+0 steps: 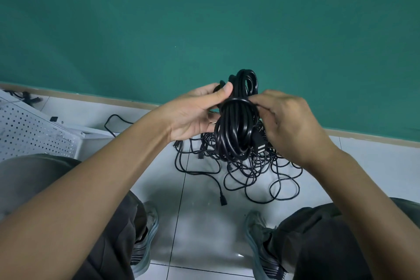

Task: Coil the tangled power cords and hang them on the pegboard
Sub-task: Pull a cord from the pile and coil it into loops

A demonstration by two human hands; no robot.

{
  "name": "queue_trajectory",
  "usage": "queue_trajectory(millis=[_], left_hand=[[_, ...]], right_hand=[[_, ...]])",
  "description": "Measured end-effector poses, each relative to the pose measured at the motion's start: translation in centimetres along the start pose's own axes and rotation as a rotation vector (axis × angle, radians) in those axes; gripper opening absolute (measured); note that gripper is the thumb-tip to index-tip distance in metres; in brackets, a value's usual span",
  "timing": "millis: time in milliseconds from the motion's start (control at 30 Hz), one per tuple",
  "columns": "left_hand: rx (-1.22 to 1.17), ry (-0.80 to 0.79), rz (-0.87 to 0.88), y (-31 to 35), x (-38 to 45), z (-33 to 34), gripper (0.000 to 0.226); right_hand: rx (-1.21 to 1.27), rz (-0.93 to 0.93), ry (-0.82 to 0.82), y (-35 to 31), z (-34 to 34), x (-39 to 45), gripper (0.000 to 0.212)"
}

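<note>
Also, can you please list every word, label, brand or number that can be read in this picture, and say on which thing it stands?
None can be read.
Coiled cord held by left hand and right hand: no print shows.
Plug: pale marks, no letters.
Pegboard: only holes.
Shoes: stripes, no brand legible.
Wall: plain green.

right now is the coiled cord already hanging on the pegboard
No, the coiled cord is held between the left hand and right hand, well apart from the white pegboard at the left.
</note>
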State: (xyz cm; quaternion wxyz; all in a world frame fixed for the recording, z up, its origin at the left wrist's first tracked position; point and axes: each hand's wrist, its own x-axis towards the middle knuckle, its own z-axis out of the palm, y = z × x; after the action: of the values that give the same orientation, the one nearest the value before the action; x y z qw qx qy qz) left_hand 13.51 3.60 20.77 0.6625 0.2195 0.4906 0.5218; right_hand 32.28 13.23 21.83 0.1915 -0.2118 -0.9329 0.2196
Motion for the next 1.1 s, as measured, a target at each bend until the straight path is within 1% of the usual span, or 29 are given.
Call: queue_trajectory(millis=[67, 167, 300, 367, 400, 467, 533, 567, 667, 733, 800, 867, 933, 1000, 1033, 1100], left_hand=[[0.039, -0.007, 0.001, -0.2, 0.1, -0.2, 0.049], [0.079, -0.019, 0.041, -0.1, 0.3, -0.1, 0.055], [0.124, -0.013, 0.136, 0.4, 0.3, 0.2, 0.063], [0.153, 0.002, 0.185, 0.5, 0.3, 0.2, 0.05], [0.176, 0.012, 0.205, 0.5, 0.3, 0.3, 0.042], [0.232, 0.024, 0.234, 0.6, 0.1, 0.1, 0.039], [0.265, -0.006, 0.238, 0.8, 0.0, -0.4, 0.032], [0.262, -0.035, 0.231, 0.9, -0.1, -0.5, 0.031], [0.215, -0.071, 0.205, 1.5, -0.6, -0.8, 0.041], [0.22, -0.072, 0.213, 1.8, -0.5, -0.8, 0.035], [0.234, -0.063, 0.23, 1.9, -0.5, -0.8, 0.034], [0.241, -0.074, 0.245, 1.8, -0.4, -0.9, 0.042], [0.252, -0.094, 0.243, 1.7, -0.3, -0.9, 0.055], [0.236, -0.103, 0.26, 1.4, -0.3, -0.8, 0.061], [0.216, -0.102, 0.279, 1.2, -0.3, -0.8, 0.058], [0.143, -0.094, 0.317, 0.7, -0.2, -0.5, 0.044]], right_hand=[[0.042, 0.045, -0.03, 0.2, -0.3, 0.1, 0.026], [0.131, 0.168, -0.024, 0.3, -0.4, 0.1, 0.023], [0.315, 0.279, 0.094, 0.4, 0.5, -0.1, 0.017], [0.37, 0.279, 0.134, 0.5, 0.6, -0.1, 0.017], [0.39, 0.279, 0.141, 0.5, 0.7, -0.1, 0.02], [0.426, 0.289, 0.143, 0.4, 0.9, 0.0, 0.027], [0.433, 0.292, 0.145, 0.5, 0.9, 0.1, 0.026], [0.44, 0.293, 0.154, 0.6, 0.7, 0.2, 0.027], [0.546, 0.296, 0.179, 0.9, -0.3, 0.5, 0.026], [0.63, 0.296, 0.159, 0.9, -1.1, 0.7, 0.018], [0.678, 0.289, 0.133, 0.8, -1.8, 0.7, 0.012], [0.717, 0.282, 0.119, 0.7, -2.2, 0.7, 0.01], [0.759, 0.289, 0.108, 0.6, -2.4, 0.5, 0.007], [0.791, 0.294, 0.094, 0.8, -2.6, 0.5, 0.01], [0.802, 0.295, 0.092, 0.8, -2.6, 0.5, 0.011], [0.828, 0.303, 0.11, 1.2, -3.0, 0.7, 0.014]])
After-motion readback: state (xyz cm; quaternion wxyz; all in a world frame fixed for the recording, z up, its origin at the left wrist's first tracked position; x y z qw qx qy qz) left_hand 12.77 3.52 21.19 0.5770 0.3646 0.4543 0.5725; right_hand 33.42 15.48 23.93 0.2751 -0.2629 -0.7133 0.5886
